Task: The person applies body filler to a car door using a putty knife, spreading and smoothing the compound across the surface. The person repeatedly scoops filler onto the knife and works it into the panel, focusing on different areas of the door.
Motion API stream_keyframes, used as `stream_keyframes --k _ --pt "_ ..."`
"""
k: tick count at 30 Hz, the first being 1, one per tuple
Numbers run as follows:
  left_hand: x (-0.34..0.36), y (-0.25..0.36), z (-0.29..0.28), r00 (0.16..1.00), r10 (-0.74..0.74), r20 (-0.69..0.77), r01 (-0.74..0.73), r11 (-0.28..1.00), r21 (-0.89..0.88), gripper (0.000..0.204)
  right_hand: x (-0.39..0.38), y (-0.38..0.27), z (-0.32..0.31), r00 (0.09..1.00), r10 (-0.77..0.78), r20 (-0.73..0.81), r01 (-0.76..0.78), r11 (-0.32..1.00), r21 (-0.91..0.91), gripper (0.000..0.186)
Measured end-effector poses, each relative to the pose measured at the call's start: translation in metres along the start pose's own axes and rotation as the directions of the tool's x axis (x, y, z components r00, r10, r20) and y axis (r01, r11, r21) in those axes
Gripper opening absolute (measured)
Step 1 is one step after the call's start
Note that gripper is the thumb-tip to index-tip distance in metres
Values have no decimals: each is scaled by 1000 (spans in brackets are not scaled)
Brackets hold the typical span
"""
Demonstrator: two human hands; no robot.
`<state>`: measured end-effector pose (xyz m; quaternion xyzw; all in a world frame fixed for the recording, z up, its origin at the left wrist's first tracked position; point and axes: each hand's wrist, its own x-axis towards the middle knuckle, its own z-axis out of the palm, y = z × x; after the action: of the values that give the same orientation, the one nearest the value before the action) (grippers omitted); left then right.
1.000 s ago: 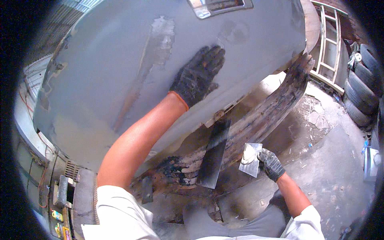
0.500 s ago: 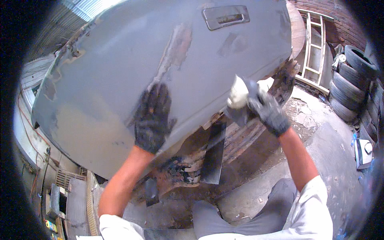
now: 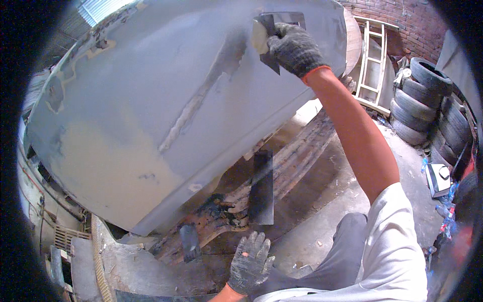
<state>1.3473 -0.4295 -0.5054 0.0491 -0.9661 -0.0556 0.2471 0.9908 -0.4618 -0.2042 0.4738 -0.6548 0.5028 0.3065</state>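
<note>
A large grey vehicle panel (image 3: 126, 90) fills the upper left, with a tan patch (image 3: 115, 166) at its lower part and a pale diagonal streak (image 3: 186, 118) across its middle. Near the panel's handle recess (image 3: 294, 19), my gloved right hand (image 3: 298, 49) is closed round a cream sanding block (image 3: 259, 38) with a dark sheet around it. The block is against or just over the panel; I cannot tell which. Low in the middle, my gloved left hand (image 3: 250, 262) is open over the floor, its fingers spread and nothing in it.
Under the panel's lower edge lies a long weathered wooden beam (image 3: 297, 156), with a dark flat strip (image 3: 261, 194) across it. Stacked tyres (image 3: 415, 108) stand at the right beside a pale wooden frame (image 3: 372, 65). A white box (image 3: 438, 180) sits on the floor by plastic litter.
My right hand has moved up and left with the sanding block, from beside the panel's lower edge to the handle recess. My left hand has come off the panel and down toward me.
</note>
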Motion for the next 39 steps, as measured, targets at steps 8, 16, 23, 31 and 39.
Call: stream_keyframes --k 8,16,23,31,39 --pt "-47 1 16 985 -171 25 172 984 -44 45 -9 -33 65 952 -299 -68 250 885 -393 18" --pt "-51 4 35 973 -209 95 224 954 -200 45 -53 -57 66 873 -433 -224 346 874 -342 18" --pt "-68 11 35 988 -150 30 153 979 -134 42 -19 2 56 931 -265 -252 159 913 -375 17" --pt "-69 14 34 959 -261 109 275 950 -146 43 -71 -50 110 869 -383 -313 226 870 -438 35" --pt "-62 15 38 982 -171 86 181 974 -136 43 -84 5 64 920 -287 -266 164 900 -403 36"
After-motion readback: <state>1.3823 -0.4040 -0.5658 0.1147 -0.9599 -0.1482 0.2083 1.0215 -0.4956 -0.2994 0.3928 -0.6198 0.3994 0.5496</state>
